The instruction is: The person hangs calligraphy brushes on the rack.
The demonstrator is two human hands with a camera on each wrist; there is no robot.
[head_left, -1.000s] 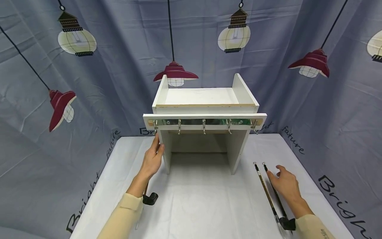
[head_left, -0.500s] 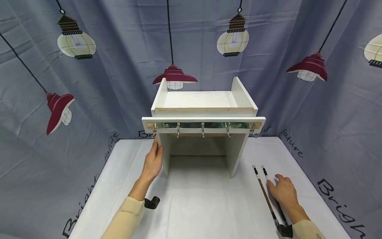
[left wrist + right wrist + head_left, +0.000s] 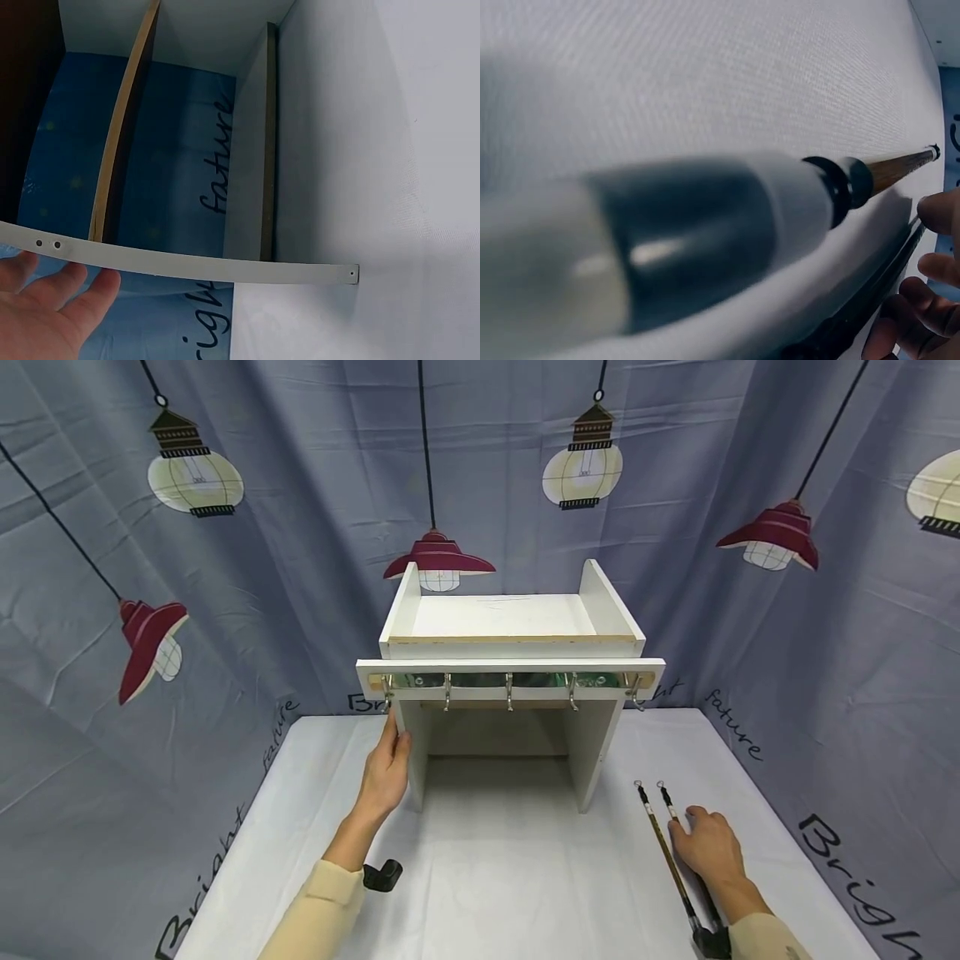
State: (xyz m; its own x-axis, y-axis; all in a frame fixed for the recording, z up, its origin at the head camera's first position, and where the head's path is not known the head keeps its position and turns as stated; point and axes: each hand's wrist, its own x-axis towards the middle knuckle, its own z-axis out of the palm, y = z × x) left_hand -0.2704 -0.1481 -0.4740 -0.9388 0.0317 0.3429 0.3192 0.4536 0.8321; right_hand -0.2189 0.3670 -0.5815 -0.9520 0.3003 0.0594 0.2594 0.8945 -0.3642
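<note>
A white wooden rack (image 3: 512, 648) stands in the middle of the table, its front rail carrying several metal hooks (image 3: 509, 692). My left hand (image 3: 385, 777) rests with extended fingers against the rack's left side panel (image 3: 412, 760). In the left wrist view, the fingertips (image 3: 101, 289) touch the panel's pale edge (image 3: 180, 262). On the right, two slim calligraphy brushes with end loops lie side by side. My right hand (image 3: 708, 847) is bent over the dark brush (image 3: 667, 797), thumb apart from the fingers; part of that brush is hidden. The brown brush (image 3: 663, 847) lies just left, its clear cap (image 3: 795, 191) close to the right wrist camera.
White cloth covers the table (image 3: 495, 893). A grey-blue curtain (image 3: 300, 527) printed with lamps and lettering surrounds it at the back and sides. Small black wrist cameras (image 3: 382, 875) sit at the sleeves. The rack's lower bay (image 3: 495, 777) faces me.
The head view has tilted slightly, so the scene sits a little lower. My right hand has come closer over the dark brush, its fingers bending down. The left hand stays at the rack's side panel.
</note>
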